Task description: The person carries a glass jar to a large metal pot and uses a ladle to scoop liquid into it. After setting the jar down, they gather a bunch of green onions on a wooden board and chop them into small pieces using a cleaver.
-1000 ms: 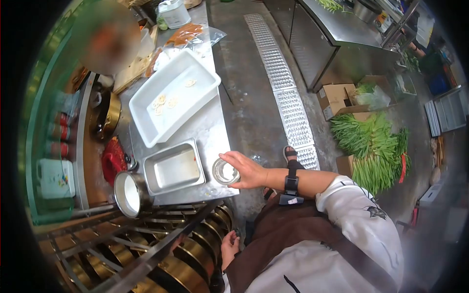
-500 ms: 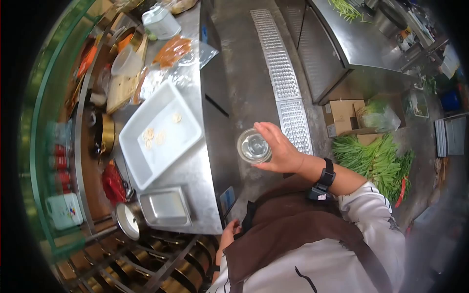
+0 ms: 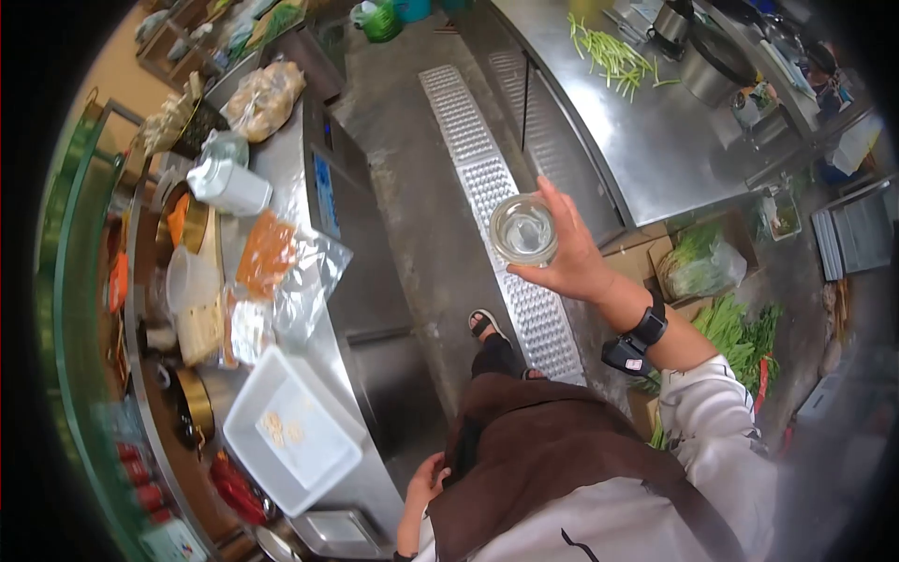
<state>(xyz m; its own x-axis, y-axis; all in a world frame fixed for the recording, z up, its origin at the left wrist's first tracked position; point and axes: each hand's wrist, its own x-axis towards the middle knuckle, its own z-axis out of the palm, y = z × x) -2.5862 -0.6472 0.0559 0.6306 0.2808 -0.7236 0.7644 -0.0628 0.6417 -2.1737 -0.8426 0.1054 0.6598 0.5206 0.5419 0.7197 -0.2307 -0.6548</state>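
Observation:
Out in front of me, above the drain strip, a clear round glass point(image 3: 523, 230) with see-through contents is gripped at its side. My right hand point(image 3: 573, 251) is closed around it, thumb below and fingers above in this view. Low by my hip, my left hand point(image 3: 428, 480) hangs next to the brown apron point(image 3: 552, 445), fingers loosely bent and apart, with nothing seen in it. Nearest to that hand on the left counter is a white plastic tray point(image 3: 323, 440) with a few small pale pieces inside.
The left counter also bears a bag of orange food point(image 3: 267, 251), a white jug point(image 3: 229, 185) and a metal tray point(image 3: 342, 532). A perforated metal strip point(image 3: 478, 178) runs along the floor. To the right stand a steel counter point(image 3: 646, 150) with cut green stems point(image 3: 613, 56) and bundled greens point(image 3: 730, 332) below.
My view has shifted forward along the aisle, so the left counter sits lower in view. My right hand, still holding the glass, appears higher and further right; my foot now shows.

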